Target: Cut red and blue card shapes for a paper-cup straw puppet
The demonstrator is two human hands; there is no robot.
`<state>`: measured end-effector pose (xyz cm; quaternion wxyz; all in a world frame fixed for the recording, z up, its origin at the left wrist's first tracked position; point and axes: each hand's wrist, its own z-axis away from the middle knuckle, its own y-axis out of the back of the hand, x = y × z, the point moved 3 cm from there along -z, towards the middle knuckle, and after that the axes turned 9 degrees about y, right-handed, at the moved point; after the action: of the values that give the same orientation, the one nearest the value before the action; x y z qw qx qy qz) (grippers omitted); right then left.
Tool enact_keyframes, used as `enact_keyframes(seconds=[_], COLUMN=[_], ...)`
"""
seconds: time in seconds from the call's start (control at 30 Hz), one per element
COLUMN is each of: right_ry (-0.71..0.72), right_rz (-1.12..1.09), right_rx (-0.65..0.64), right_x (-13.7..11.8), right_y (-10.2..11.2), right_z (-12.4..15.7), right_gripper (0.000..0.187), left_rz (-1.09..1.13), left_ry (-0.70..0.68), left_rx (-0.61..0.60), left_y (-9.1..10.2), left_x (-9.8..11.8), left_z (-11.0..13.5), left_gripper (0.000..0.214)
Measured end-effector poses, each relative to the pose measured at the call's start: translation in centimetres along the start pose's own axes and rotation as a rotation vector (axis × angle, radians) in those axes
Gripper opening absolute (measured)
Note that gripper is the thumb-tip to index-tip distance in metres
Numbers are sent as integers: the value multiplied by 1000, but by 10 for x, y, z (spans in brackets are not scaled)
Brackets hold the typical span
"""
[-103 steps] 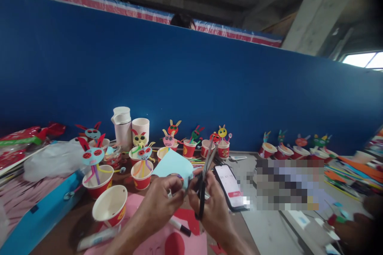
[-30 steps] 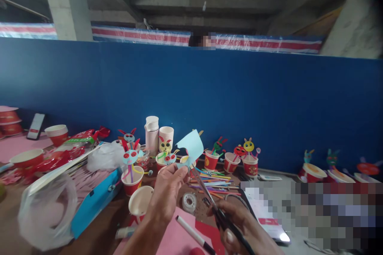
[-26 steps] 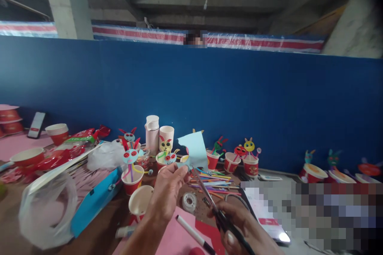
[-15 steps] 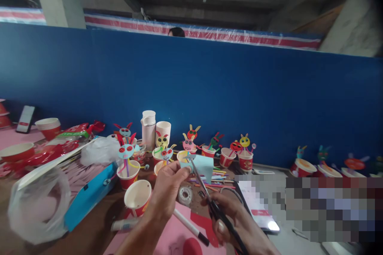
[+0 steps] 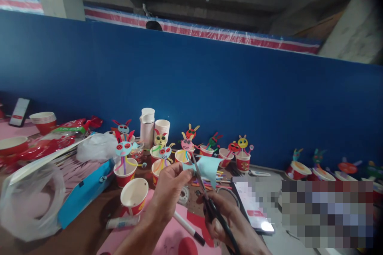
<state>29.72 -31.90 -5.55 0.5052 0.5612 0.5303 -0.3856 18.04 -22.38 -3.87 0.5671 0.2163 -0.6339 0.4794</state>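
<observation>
1. Above the cluttered craft table (image 5: 86, 239), a pale blue card (image 5: 209, 167) sits in the air between the two hands, just right of the middle of the scene, against a row of paper-cup figures.
2. Its long axis runs roughly level, from the left fingertips out to a pointed tip on the right. A second point hangs downward, and the outline is irregular and angular.
3. The left hand (image 5: 169, 193) is nearer the card and holds its left end. Thumb and fingers (image 5: 186, 170) press together in a firm pinch, and the forearm rises from the bottom edge of the view.
4. The right hand (image 5: 224, 223) sits lower and further right, its fingers (image 5: 214, 223) curled closed around the black handles of a pair of scissors (image 5: 204, 187).
5. The scissor blades slant up and to the left, crossing the card's left part just beside the left fingertips, with their tips above its top edge. They are too thin here to tell whether they stand open or closed.
6. Below the hands, a red-and-white paper cup (image 5: 134, 196) stands just left of the left hand, and a black-capped marker (image 5: 188, 228) lies on pink card stock (image 5: 167, 239). A roll of clear tape (image 5: 183, 196) lies close under the left fingers.
</observation>
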Motion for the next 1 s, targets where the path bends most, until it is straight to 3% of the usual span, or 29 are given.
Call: enact_keyframes(seconds=[0.17, 0.37, 0.6, 1.0], right_ry=[-19, 27, 15, 0], right_rz=[89, 178, 85, 3], right_rx=[5, 22, 27, 35], right_x=[0, -4, 15, 17], right_y=[1, 3, 5, 3], right_z=[-1, -2, 1, 1], right_gripper=[40, 34, 46, 43], left_rz=[19, -7, -38, -38], left_ry=[4, 0, 1, 10], left_rx=[-64, -51, -33, -81], left_y=[-3, -4, -2, -2], left_x=[-3, -3, -4, 1], left_z=[-1, 0, -2, 1], left_gripper=[15, 11, 10, 12])
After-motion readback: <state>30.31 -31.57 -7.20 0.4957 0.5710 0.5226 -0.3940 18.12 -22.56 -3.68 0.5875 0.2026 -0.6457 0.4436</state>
